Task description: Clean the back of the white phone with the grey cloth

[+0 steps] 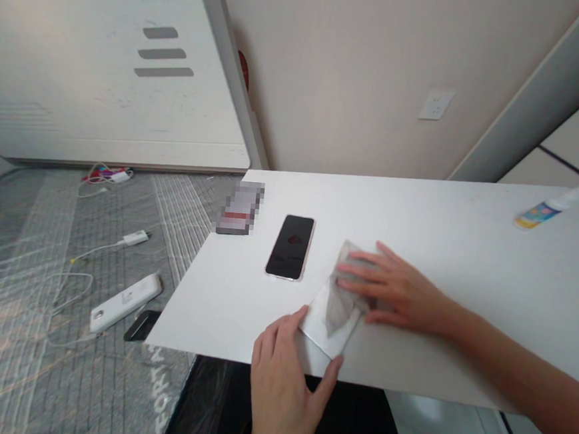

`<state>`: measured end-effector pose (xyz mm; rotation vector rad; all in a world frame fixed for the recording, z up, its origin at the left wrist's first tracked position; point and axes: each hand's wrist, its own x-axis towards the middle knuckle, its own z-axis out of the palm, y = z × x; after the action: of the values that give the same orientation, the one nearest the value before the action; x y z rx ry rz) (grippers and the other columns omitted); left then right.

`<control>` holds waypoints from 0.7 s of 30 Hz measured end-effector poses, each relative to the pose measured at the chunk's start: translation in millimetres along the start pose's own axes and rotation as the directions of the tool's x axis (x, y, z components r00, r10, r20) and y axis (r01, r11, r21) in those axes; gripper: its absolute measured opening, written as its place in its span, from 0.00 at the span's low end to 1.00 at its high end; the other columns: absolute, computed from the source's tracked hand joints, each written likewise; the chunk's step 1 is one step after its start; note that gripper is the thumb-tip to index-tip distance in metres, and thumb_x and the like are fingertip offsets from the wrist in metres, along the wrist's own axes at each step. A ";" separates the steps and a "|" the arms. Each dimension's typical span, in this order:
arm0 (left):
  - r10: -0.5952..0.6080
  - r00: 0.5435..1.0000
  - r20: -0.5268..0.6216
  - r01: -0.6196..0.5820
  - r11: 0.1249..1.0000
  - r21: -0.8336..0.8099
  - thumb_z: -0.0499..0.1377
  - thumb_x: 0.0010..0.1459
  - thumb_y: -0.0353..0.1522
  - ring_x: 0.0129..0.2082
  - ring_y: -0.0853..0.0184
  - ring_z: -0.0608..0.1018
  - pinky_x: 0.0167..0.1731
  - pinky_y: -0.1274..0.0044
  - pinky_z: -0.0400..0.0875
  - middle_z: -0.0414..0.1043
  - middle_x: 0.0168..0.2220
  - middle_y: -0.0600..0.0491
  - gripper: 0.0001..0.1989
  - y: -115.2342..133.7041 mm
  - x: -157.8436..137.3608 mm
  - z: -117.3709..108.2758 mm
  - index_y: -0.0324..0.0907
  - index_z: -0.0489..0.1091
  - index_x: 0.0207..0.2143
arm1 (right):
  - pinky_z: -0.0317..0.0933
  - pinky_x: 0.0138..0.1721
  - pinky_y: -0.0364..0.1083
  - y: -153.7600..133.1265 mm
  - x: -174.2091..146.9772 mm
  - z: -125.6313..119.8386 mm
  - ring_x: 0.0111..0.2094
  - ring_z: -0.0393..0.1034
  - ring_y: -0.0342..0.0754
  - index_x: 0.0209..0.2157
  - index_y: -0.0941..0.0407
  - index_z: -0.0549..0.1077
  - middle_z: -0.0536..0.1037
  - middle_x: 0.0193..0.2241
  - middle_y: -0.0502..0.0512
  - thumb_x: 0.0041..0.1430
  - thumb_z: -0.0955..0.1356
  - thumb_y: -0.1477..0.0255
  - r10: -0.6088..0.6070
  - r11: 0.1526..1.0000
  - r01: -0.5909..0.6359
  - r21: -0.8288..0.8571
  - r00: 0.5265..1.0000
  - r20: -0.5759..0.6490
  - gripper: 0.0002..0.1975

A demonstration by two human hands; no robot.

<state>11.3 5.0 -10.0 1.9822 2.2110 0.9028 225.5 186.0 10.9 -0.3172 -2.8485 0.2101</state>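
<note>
Table [467,258] was smooth, matt white laminate. Phone [290,246] showed glossy black glass face with thin metallic rim. Cloth [346,295] under right hand [394,292] looked soft, grey, matt microfibre. Flat piece [317,329] pinched by left hand [287,377] was smooth, faintly shiny, pale. Spray bottle [545,210] was glossy plastic. Power bank [125,301] was smooth white plastic. Mattress [39,277] was quilted fabric under shiny film.

A dark phone [290,246] and spray bottle [551,207] lie on the white table [467,258]
</note>
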 end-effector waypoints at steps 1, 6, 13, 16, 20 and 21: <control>-0.001 1.000 -0.001 0.001 1.000 -0.001 0.66 0.59 0.39 0.53 0.53 0.71 0.52 0.63 0.68 0.71 0.54 0.45 0.33 -0.3 -0.2 -0.1 0.41 0.60 0.62 | 0.32 0.70 0.71 0.1 0.1 -0.3 0.70 0.51 0.61 0.65 0.52 0.66 0.68 0.65 0.57 0.71 0.63 0.52 0.050 0.999 -0.050 -0.020 0.998 -0.029 0.29; 0.002 1.000 0.006 -0.002 1.000 -0.006 0.66 0.59 0.40 0.53 0.52 0.72 0.52 0.62 0.69 0.71 0.54 0.44 0.33 -0.6 0.3 0.0 0.41 0.60 0.62 | 0.37 0.72 0.64 -1.0 0.3 0.4 0.70 0.52 0.56 0.65 0.51 0.66 0.67 0.66 0.58 0.67 0.66 0.49 -0.156 0.985 0.153 0.074 0.987 0.036 0.32; 0.012 1.000 0.002 -0.012 1.000 0.001 0.66 0.59 0.40 0.53 0.53 0.72 0.52 0.62 0.68 0.71 0.54 0.45 0.32 -0.4 1.8 0.7 0.42 0.60 0.62 | 0.41 0.69 0.69 5.3 -1.5 0.5 0.72 0.44 0.62 0.68 0.47 0.62 0.51 0.72 0.59 0.63 0.67 0.45 -0.092 0.996 0.093 -0.016 0.995 0.024 0.37; 0.015 1.000 0.003 -0.015 1.000 0.011 0.65 0.60 0.41 0.53 0.53 0.71 0.52 0.62 0.68 0.71 0.54 0.45 0.32 -0.8 1.6 0.3 0.41 0.60 0.62 | 0.39 0.66 0.76 4.9 -1.0 0.2 0.73 0.40 0.68 0.65 0.43 0.67 0.44 0.74 0.59 0.64 0.69 0.49 0.039 0.996 -0.044 -0.071 0.997 -0.068 0.31; 0.027 1.000 0.001 -0.027 0.999 0.017 0.65 0.59 0.40 0.53 0.53 0.72 0.51 0.63 0.68 0.71 0.53 0.45 0.32 -0.8 1.9 -0.5 0.41 0.60 0.62 | 0.44 0.67 0.72 4.8 -1.6 -1.6 0.72 0.43 0.66 0.66 0.45 0.65 0.47 0.73 0.60 0.62 0.69 0.47 -0.093 0.996 0.093 0.007 0.996 0.002 0.35; 0.025 1.000 -0.001 -0.025 1.000 0.019 0.65 0.59 0.40 0.52 0.53 0.72 0.51 0.63 0.68 0.71 0.53 0.45 0.32 -0.6 2.1 -0.6 0.41 0.60 0.62 | 0.44 0.67 0.71 5.4 -2.1 -2.1 0.72 0.46 0.65 0.66 0.45 0.66 0.48 0.73 0.60 0.63 0.69 0.48 -0.111 0.994 0.111 0.018 0.994 0.015 0.34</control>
<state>10.1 6.6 -9.1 2.0219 2.2082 0.8896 229.1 191.0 11.5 -0.1534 -2.8678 0.2156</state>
